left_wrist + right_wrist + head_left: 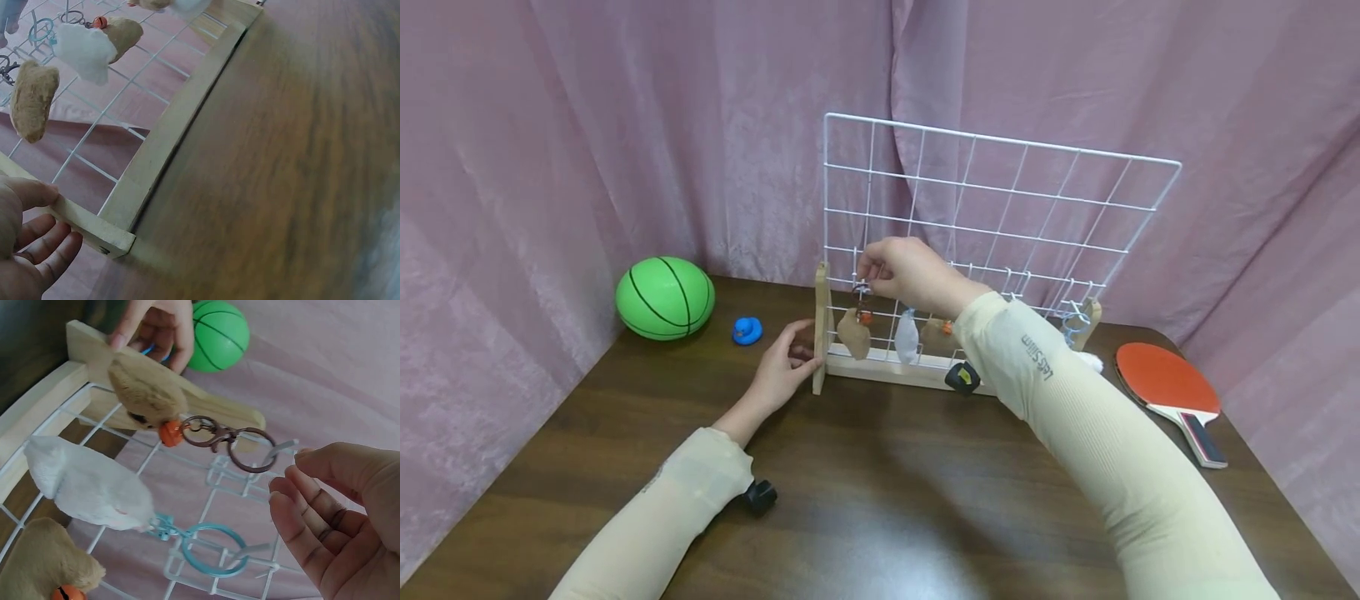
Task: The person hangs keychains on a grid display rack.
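My right hand [917,268] is beside a hook on the white wire grid [1000,225]. In the right wrist view its thumb and loosely bent fingers lie close to the hook's tip, with nothing held. A brown ring [251,450] on that hook carries a tan plush keychain [147,390] with an orange bell [170,433]. Next to it hangs a white plush keychain [94,481] on a light blue ring [214,550]. My left hand [781,367] holds the left wooden upright [820,333] of the stand, thumb on its near side; some fingertips are hidden behind it.
A green ball [666,298] and a blue rubber duck [747,331] are left of the stand. On the right lies a red table tennis paddle [1168,383]. Another tan plush [936,333] hangs farther along the grid. Pink curtains [760,142] border the table.
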### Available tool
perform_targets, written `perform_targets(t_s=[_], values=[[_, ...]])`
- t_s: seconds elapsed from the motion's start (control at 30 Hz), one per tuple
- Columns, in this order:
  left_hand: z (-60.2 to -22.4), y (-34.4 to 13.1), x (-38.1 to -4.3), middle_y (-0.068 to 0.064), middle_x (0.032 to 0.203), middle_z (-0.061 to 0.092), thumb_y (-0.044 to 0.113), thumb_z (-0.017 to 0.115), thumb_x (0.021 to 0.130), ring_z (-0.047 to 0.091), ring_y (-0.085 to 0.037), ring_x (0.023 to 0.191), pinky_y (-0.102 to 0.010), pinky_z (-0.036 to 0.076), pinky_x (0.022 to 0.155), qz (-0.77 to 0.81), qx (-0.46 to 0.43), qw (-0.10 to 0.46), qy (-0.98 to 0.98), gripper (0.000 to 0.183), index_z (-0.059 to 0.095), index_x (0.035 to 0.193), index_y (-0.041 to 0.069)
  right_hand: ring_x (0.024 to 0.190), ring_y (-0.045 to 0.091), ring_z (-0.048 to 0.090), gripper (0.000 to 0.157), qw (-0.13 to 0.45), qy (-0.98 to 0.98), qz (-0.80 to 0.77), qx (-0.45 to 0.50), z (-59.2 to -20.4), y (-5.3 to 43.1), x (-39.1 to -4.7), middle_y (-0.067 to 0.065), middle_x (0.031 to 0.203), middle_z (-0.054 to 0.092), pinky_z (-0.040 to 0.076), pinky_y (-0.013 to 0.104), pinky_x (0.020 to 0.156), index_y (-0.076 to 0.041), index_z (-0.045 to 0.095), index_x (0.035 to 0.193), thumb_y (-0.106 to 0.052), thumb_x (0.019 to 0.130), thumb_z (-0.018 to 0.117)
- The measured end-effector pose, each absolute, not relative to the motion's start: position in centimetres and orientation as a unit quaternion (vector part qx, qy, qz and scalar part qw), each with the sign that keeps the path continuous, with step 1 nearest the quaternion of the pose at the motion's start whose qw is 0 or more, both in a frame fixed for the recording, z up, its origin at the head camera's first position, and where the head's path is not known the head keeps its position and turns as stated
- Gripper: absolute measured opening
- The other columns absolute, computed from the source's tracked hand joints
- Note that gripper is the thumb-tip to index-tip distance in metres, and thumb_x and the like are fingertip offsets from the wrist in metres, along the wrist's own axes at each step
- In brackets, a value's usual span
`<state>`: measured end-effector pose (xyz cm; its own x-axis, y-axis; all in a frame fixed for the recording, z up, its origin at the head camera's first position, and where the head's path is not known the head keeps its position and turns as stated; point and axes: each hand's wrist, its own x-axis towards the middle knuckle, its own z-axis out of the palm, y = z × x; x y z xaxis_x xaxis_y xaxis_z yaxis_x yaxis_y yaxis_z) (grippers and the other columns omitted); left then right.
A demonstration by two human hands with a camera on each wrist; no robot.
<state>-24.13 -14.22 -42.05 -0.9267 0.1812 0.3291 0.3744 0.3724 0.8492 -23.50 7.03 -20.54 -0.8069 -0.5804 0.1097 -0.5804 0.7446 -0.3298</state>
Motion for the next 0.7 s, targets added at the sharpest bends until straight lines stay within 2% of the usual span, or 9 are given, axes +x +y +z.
perform_targets(t_s=[0.17, 0.33, 0.53, 0.7], values=[[-42.0, -14.7, -24.0, -0.023, 0.121, 0.059, 0.002, 0.069, 0.086, 0.064, -0.034, 0.098, -0.036, 0.056, 0.079, -0.526, -0.162, 0.098, -0.829, 0.059, 0.042, 0.139, 0.003, 0.091, 0.018, 0.063, 0.019, -0.010, 0.930, -0.182, -0.320, -20.5, 6.9, -23.0, 0.006, 0.095, 0.068, 0.052, 0.027, 0.085, -0.005, 0.065, 0.107, -0.004, 0.089, 0.059], [-41.4, -15.2, -23.8, -0.022, 0.119, 0.058, 0.003, 0.070, 0.085, 0.063, -0.033, 0.096, -0.032, 0.056, 0.074, -0.501, -0.152, 0.137, -0.841, 0.057, 0.044, 0.136, 0.000, 0.093, 0.018, 0.061, 0.023, -0.018, 0.926, -0.188, -0.327, -20.7, 7.0, -22.3, 0.006, 0.097, 0.066, 0.052, 0.030, 0.088, -0.004, 0.062, 0.113, -0.006, 0.090, 0.061], [-40.7, -15.3, -22.6, -0.022, 0.117, 0.057, 0.005, 0.071, 0.084, 0.063, -0.030, 0.093, -0.034, 0.057, 0.072, -0.466, -0.138, 0.196, -0.852, 0.052, 0.051, 0.132, 0.001, 0.099, 0.018, 0.060, 0.023, -0.029, 0.924, -0.198, -0.325, -21.4, 7.8, -21.2, 0.006, 0.106, 0.065, 0.050, 0.030, 0.092, -0.006, 0.061, 0.115, -0.013, 0.093, 0.062], [-39.9, -15.3, -21.8, -0.019, 0.116, 0.058, 0.008, 0.073, 0.084, 0.062, -0.027, 0.090, -0.038, 0.057, 0.071, -0.422, -0.135, 0.251, -0.860, 0.048, 0.055, 0.129, 0.003, 0.100, 0.019, 0.061, 0.025, -0.059, 0.914, -0.213, -0.340, -22.2, 8.7, -20.3, 0.008, 0.110, 0.065, 0.051, 0.033, 0.091, -0.005, 0.061, 0.116, -0.013, 0.093, 0.060]])
